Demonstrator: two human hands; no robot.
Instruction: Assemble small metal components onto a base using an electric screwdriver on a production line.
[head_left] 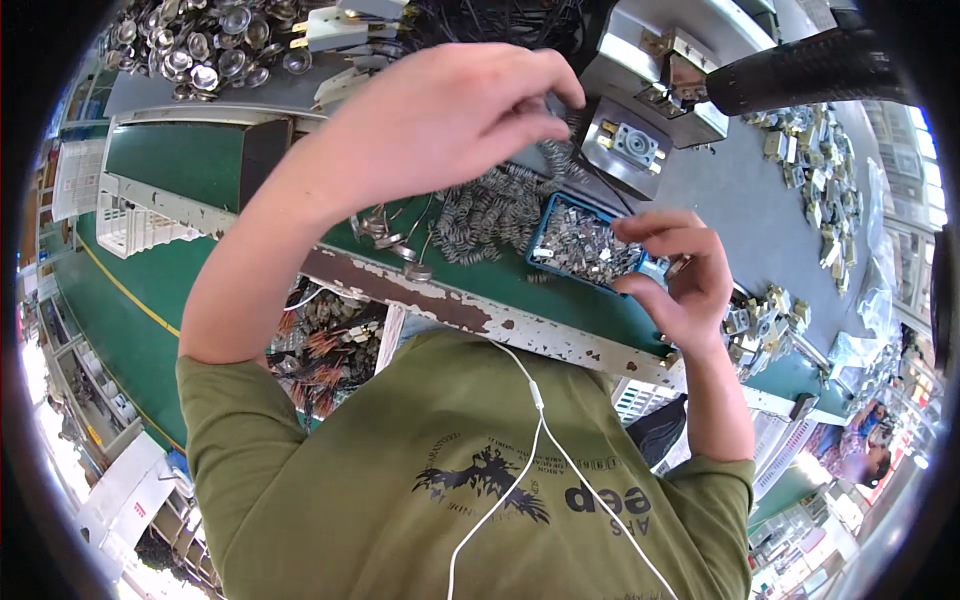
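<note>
The left hand pinches something small, too hidden to identify, above the blue tray of metal clips. The right hand curls at the tray's right corner; a nudge could spill clips over the bench edge.

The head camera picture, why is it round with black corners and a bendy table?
Head view: a fisheye lens rings the scene in black and bows the workbench edge; daylight glares white at the left rim; the left hand and right hand look sharp.
</note>
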